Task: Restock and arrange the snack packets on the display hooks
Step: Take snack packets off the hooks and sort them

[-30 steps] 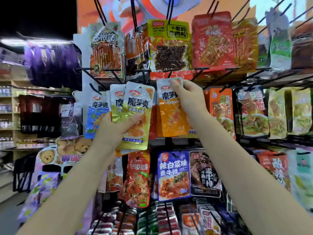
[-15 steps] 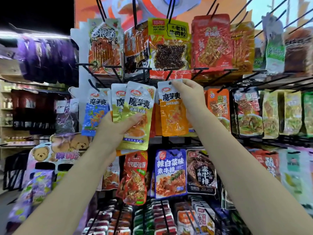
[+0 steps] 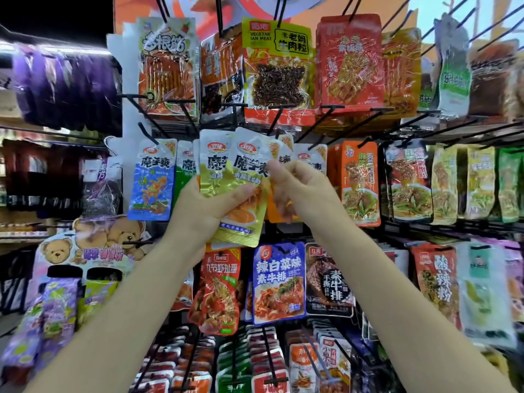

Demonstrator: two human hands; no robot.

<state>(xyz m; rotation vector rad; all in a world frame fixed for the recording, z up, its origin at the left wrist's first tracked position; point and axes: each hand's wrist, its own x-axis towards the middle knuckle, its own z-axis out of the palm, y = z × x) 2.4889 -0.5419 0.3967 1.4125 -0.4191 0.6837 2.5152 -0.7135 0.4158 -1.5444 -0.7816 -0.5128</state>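
Shop racking fills the view. Yellow packets (image 3: 226, 177) sit fanned in the left hand (image 3: 204, 211), thumb clamping them; the right hand (image 3: 297, 188) pinches the front packet's edge (hole uppermost). Peel one, thread onto the hook (image 3: 273, 123) above the fingertips.

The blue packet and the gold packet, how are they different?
The blue packet hangs straight from a hook, untouched; the gold packet is tilted, gripped in the left hand. The blue packet is blue below, the gold packet yellow-gold. Both have white tops with the same red logo.
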